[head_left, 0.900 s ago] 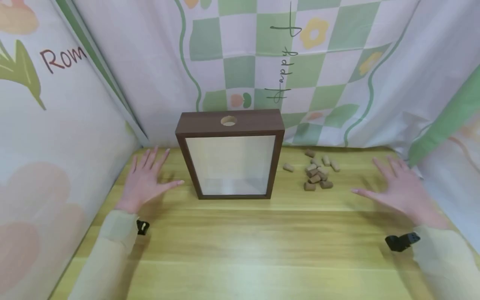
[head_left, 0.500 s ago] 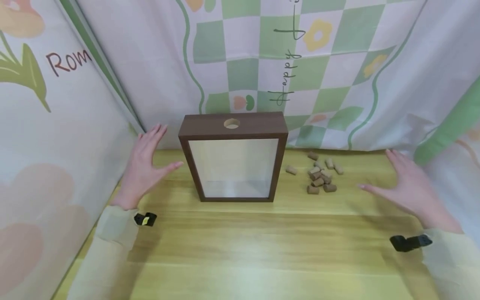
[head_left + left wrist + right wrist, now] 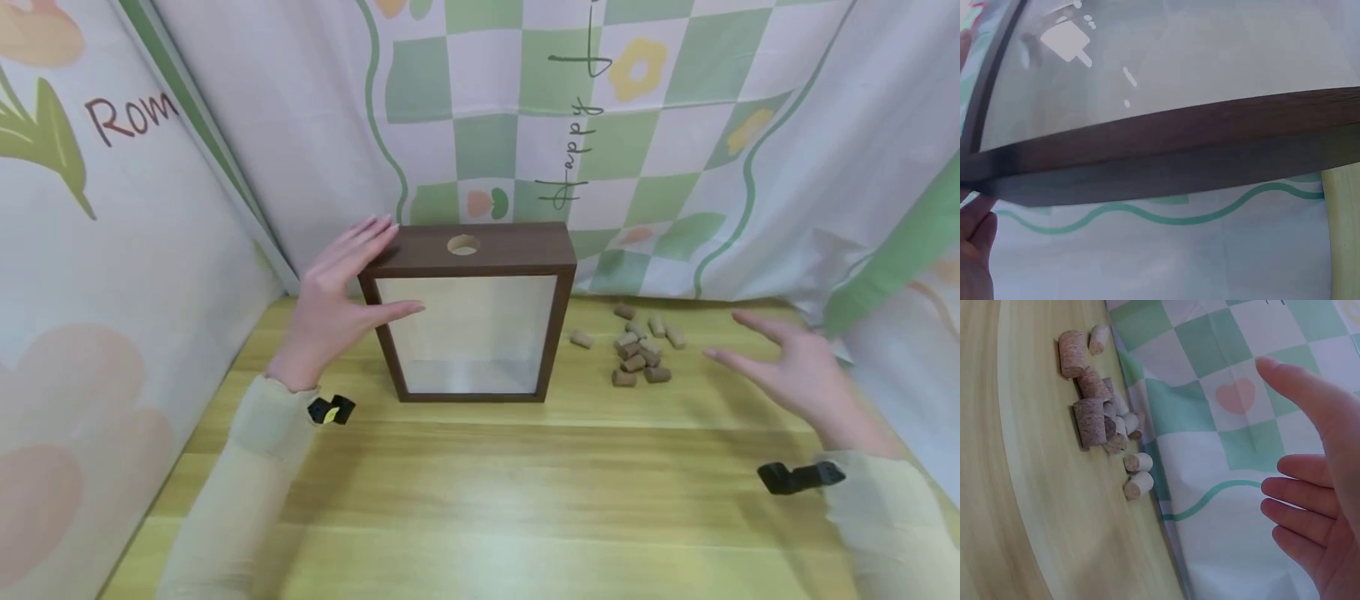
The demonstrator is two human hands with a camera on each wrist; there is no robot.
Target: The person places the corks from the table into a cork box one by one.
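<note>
A dark brown shadow-box frame point(image 3: 517, 247) with a clear front stands upright on the table, a round hole point(image 3: 463, 245) in its top. My left hand point(image 3: 330, 300) is at its upper left corner, fingers extended over the top edge and thumb in front of the pane. In the left wrist view, fingertips of the left hand point(image 3: 975, 240) show right at the frame's corner point(image 3: 997, 172). My right hand point(image 3: 806, 379) hovers right of a loose pile of corks point(image 3: 630, 350), thumb and fingers apart, holding nothing. Larger and smaller corks point(image 3: 1090, 422) lie together in the right wrist view.
The wooden table point(image 3: 480, 492) extends in front of the frame. Patterned curtain cloth point(image 3: 487, 100) hangs close behind the frame and corks, with more cloth point(image 3: 90, 292) along the left side. A black wrist camera point(image 3: 801, 477) sits on the right cuff.
My left hand has lifted from the table and moved right to the frame's upper left corner. My right hand has risen off the table, its fingers drawing closer together, and shifted slightly left toward the corks.
</note>
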